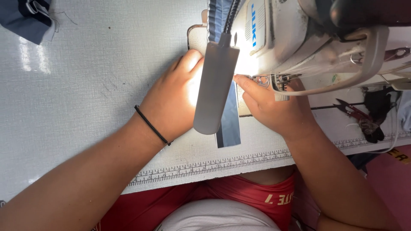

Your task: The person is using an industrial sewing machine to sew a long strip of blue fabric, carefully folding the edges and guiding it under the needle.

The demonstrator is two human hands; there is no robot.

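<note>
A narrow dark blue fabric strip (231,124) lies on the white sewing table (85,98) and runs under the white sewing machine (299,34). My left hand (171,102), a black band on its wrist, presses flat on the table at the strip's left side. On the strip's right side, my right hand (274,107) has its fingertips by the presser foot (274,81). A grey lamp head (215,85) hangs over the strip and hides its middle.
Dark blue cloth pieces (25,17) lie at the far left corner. Red-handled thread snips (351,111) and a black object (376,115) sit to the right of the machine. A printed ruler (205,167) lines the table's near edge.
</note>
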